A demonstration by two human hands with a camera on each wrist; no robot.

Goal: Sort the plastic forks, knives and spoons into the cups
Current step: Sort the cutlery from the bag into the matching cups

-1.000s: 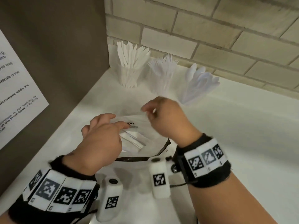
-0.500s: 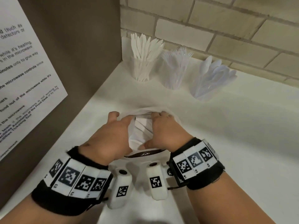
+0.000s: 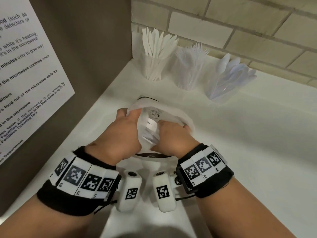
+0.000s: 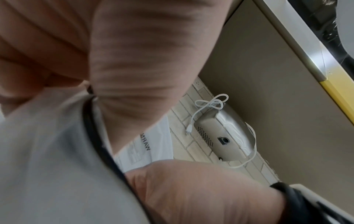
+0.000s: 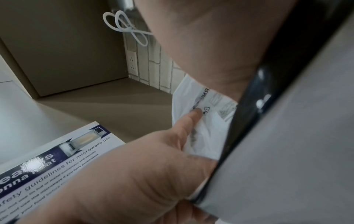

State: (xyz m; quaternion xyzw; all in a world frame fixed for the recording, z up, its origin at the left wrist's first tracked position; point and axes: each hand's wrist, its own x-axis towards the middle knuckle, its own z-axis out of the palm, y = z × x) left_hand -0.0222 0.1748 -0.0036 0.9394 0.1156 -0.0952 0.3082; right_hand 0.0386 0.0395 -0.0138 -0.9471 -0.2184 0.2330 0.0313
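- White smooth counter (image 3: 248, 134) in a corner: pale brick wall (image 3: 223, 23) behind, brown panel (image 3: 85, 48) on the left with a printed paper notice (image 3: 25, 74).
- 3 clear plastic cups stand in a row by the bricks.
- Left cup (image 3: 153, 67): opaque white knives (image 3: 158, 42), upright and fanned.
- Middle cup (image 3: 187, 74): translucent forks (image 3: 193, 52), tines up.
- Right cup (image 3: 220, 87): translucent spoons (image 3: 235, 69), leaning right.
- Thin crinkly white plastic bag (image 3: 171, 114), black-edged, lies on the counter near the cups; white cutlery handles (image 3: 151, 127) show in its mouth.
- Left hand (image 3: 120, 136) curls round the bag's left edge, gripping it.
- Right hand (image 3: 173, 136) grips the right edge, fingers curled over the film.
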